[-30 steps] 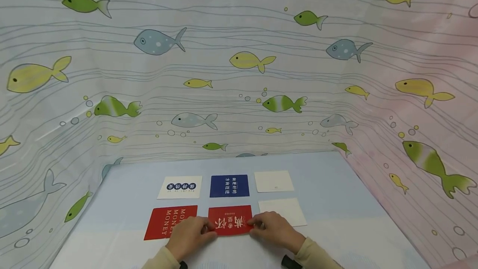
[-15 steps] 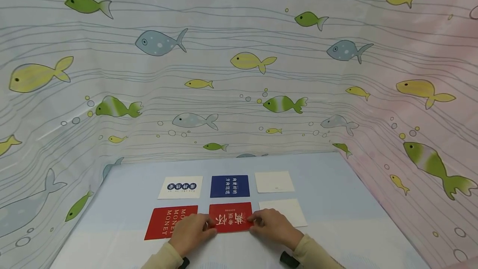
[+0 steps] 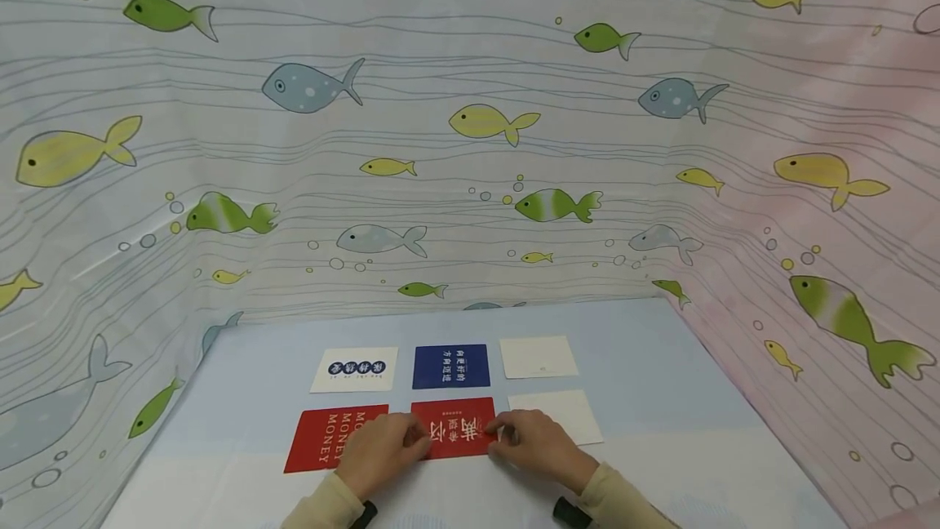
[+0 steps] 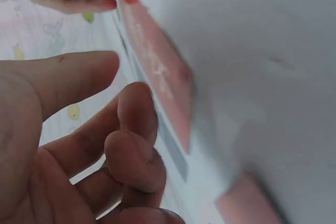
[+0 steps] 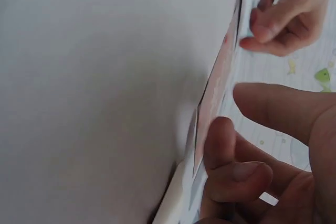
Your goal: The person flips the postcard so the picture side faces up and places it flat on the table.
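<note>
A red card point(image 3: 457, 424) with white characters lies flat at the middle of the near row on the table. By its left edge is my left hand point(image 3: 382, 447), covering that edge in the head view. In the left wrist view its thumb point(image 4: 100, 74) and loosely bent index finger stand apart, with nothing pinched between them. My right hand point(image 3: 539, 443) is at the card's right edge. The right wrist view shows its index fingertip point(image 5: 219, 132) at or against the card, the thumb held away. Another red card point(image 3: 316, 439), lettered MONEY, lies partly behind my left hand.
A white card with blue circles point(image 3: 355, 370), a blue card point(image 3: 451, 366) and a plain white card point(image 3: 539, 357) form the far row. Another white card point(image 3: 565, 415) lies behind my right hand. Fish-patterned curtains point(image 3: 470, 186) surround the table point(image 3: 661, 382).
The middle red card has shifted slightly away from me and its near edge now looks straighter. My left hand has moved a little right, over the card's left edge. The right hand stays nearly in place.
</note>
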The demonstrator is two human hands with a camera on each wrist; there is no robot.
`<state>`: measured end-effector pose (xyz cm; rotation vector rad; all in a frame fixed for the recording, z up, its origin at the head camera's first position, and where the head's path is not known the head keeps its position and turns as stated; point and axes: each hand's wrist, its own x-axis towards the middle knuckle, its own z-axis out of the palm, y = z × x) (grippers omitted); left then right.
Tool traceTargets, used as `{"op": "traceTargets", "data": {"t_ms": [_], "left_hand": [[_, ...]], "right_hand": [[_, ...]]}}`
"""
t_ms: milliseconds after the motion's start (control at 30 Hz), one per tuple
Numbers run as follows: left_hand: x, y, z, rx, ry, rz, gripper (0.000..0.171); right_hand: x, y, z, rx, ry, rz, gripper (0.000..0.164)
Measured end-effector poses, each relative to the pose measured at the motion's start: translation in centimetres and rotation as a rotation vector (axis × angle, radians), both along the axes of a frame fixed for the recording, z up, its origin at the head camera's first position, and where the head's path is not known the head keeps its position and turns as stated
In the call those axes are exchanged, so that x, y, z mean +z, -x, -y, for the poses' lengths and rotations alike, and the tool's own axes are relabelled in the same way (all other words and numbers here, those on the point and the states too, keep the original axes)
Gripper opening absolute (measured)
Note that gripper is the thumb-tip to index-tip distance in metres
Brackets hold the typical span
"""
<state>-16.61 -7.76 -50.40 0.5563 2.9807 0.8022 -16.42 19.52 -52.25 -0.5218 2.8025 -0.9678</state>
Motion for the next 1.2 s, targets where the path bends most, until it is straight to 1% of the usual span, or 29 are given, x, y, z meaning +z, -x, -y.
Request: {"op": "traceTargets", "data": {"t_ms": [67,167,233,300,433,567,733,833,967,1067,1200], "left_hand": [[0.3,0.4,-0.6,-0.011,-0.012,-0.020,0.015],[0.9,1.2,-1.7,-0.022,-0.025,-0.043,0.025],[1.1,2.0,-2.6,-0.026,-0.031,-0.047,0.031],[1.2,2.9,-3.5,-0.029,-0.027,-0.065,0.036],[0.8,5.1,-5.4,-0.024,-0.021,-0.099,0.043],[0.2,7.4,-7.3,-0.027,0.002,-0.118,0.049],[-0.1,10.5,-9.6,-0.086,0.037,-0.163,0.055],[-0.1,12.0,-10.7,-0.099,0.051,-0.149,0.058],[-0.8,13.7,-12.0,-0.075,0.122,-0.114,0.066],[-1.6,14.7,-13.1,-0.079,0.195,-0.115,0.074],[-2.0,15.2,-14.4,-0.085,0.268,-0.122,0.080]], "right_hand": [[-0.1,0.3,-0.4,-0.016,0.021,-0.019,0.020],[0.2,0.7,-1.2,-0.050,0.052,-0.038,0.021],[0.5,1.0,-1.8,-0.069,0.070,-0.042,0.023],[0.7,1.3,-2.5,-0.083,0.075,-0.043,0.024],[1.0,1.7,-4.1,-0.105,0.066,-0.072,0.025],[1.1,2.2,-5.6,-0.127,0.086,-0.113,0.028],[1.2,3.1,-7.4,-0.195,0.108,-0.139,0.032],[1.1,4.0,-8.3,-0.229,0.102,-0.141,0.035],[1.0,5.4,-9.2,-0.274,0.088,-0.122,0.039],[1.1,6.4,-9.9,-0.319,0.070,-0.101,0.044],[1.2,7.7,-11.2,-0.358,0.010,-0.080,0.052]]}}
